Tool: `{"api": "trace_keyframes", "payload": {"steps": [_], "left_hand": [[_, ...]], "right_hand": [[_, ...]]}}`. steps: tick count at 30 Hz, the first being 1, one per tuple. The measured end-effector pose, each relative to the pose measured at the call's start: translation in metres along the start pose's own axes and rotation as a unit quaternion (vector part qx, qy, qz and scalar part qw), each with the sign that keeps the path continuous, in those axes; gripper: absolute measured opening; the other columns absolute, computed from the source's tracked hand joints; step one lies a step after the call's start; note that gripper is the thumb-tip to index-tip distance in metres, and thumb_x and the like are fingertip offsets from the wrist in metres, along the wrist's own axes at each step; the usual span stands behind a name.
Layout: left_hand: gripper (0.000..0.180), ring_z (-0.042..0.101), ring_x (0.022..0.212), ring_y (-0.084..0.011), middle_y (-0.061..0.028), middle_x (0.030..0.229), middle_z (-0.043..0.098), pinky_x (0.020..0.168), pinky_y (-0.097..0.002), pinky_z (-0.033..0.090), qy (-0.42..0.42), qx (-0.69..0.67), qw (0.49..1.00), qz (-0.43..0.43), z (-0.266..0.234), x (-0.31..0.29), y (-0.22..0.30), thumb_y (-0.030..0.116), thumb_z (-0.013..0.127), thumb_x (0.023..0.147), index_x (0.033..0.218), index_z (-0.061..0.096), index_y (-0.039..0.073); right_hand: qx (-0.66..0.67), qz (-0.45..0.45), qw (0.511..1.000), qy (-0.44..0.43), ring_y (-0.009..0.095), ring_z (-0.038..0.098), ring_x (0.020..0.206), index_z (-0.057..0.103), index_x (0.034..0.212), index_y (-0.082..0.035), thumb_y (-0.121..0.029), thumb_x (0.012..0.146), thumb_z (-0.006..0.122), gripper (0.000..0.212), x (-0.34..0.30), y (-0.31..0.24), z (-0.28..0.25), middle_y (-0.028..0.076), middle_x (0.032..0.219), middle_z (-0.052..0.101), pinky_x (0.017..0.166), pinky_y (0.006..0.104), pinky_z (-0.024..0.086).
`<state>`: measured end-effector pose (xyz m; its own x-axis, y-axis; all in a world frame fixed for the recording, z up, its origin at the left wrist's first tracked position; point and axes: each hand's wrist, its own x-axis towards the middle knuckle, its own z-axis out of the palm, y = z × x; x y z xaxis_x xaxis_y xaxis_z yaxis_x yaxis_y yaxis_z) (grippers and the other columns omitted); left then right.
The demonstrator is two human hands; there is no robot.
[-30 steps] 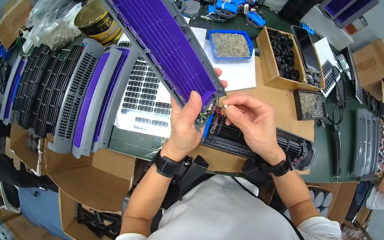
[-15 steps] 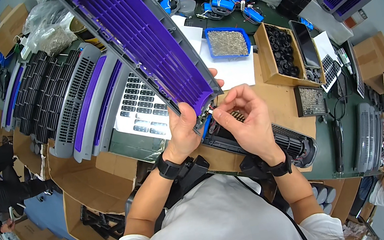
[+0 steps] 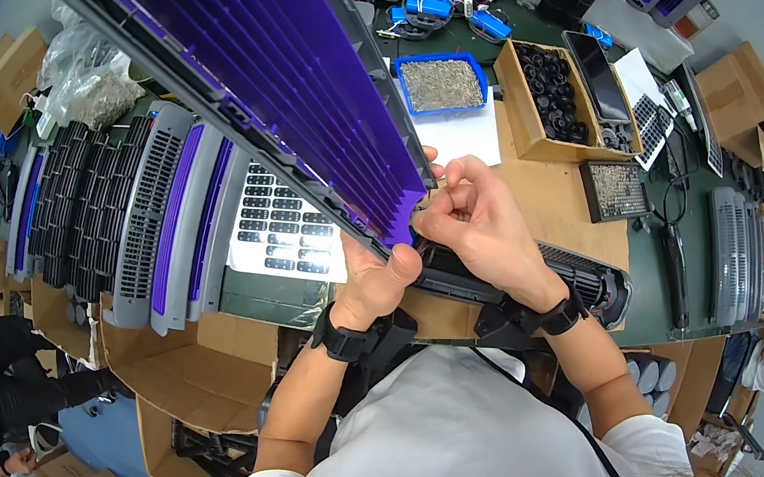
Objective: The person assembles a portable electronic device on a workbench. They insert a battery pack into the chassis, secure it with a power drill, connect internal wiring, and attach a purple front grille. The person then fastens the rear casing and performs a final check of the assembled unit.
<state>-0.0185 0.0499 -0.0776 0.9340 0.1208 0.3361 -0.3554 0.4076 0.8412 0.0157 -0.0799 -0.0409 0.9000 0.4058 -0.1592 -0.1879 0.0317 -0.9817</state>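
Note:
A long housing (image 3: 295,81) with a purple ribbed inner face and a dark grey frame rises in a tilt toward the upper left. My left hand (image 3: 374,278) is closed around its lower end, with the thumb in front and fingertips showing behind. At that same end my right hand (image 3: 486,226) pinches thumb and forefinger together, close to the housing's lower corner. What sits between those fingertips is too small and covered to make out. Under both hands lies a dark fan unit (image 3: 564,269) with a ribbed black roller, partly hidden by my right wrist.
A blue tray of small metal parts (image 3: 442,84) and a carton of black round parts (image 3: 552,94) stand beyond my hands. Grey and purple grilles (image 3: 160,210) line up at left, beside a sheet of dark stickers (image 3: 283,220). Blue-wrapped parts (image 3: 429,8) are heaped at the back.
The housing has swung more upright and nearer to me. My right hand's fingers have curled in tighter at its lower end, and the small pale piece seen there before is now hidden.

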Motion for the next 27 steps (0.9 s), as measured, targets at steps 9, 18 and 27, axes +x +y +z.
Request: {"api": "trace_keyframes", "payload": {"steps": [9, 18, 27], "left_hand": [[0.088, 0.053, 0.124, -0.0278, -0.0175, 0.139, 0.047, 0.104, -0.0444, 0.045, 0.015, -0.125, 0.992, 0.015, -0.005, 0.0, -0.005, 0.06, 0.069, 0.083, 0.143, 0.038, 0.003], [0.08, 0.053, 0.124, -0.0296, -0.0182, 0.138, 0.048, 0.103, -0.0455, 0.046, 0.001, -0.119, 0.992, 0.035, -0.005, 0.001, -0.007, 0.059, 0.057, 0.091, 0.144, 0.036, 0.004], [0.076, 0.053, 0.123, -0.0305, -0.0193, 0.139, 0.047, 0.104, -0.0463, 0.043, 0.04, -0.166, 0.984, 0.051, -0.006, 0.006, -0.007, 0.063, 0.039, 0.097, 0.146, 0.034, 0.004]], "right_hand": [[-0.203, -0.24, 0.946, 0.078, 0.022, 0.066, 0.075, 0.043, 0.101, -0.002, 0.003, 0.079, 0.072, 0.037, -0.009, 0.012, 0.009, 0.011, 0.075, 0.063, 0.071, 0.0322, 0.05], [-0.248, -0.27, 0.928, 0.07, 0.028, 0.066, 0.076, 0.048, 0.096, -0.001, 0.003, 0.08, 0.071, 0.028, -0.006, 0.008, 0.011, 0.013, 0.077, 0.063, 0.071, 0.0362, 0.051], [-0.292, -0.158, 0.943, -0.028, 0.032, 0.066, 0.097, 0.06, 0.111, 0.004, -0.002, 0.088, 0.063, 0.024, -0.009, 0.005, -0.015, 0.02, 0.103, 0.067, 0.082, 0.0409, 0.05]]}}
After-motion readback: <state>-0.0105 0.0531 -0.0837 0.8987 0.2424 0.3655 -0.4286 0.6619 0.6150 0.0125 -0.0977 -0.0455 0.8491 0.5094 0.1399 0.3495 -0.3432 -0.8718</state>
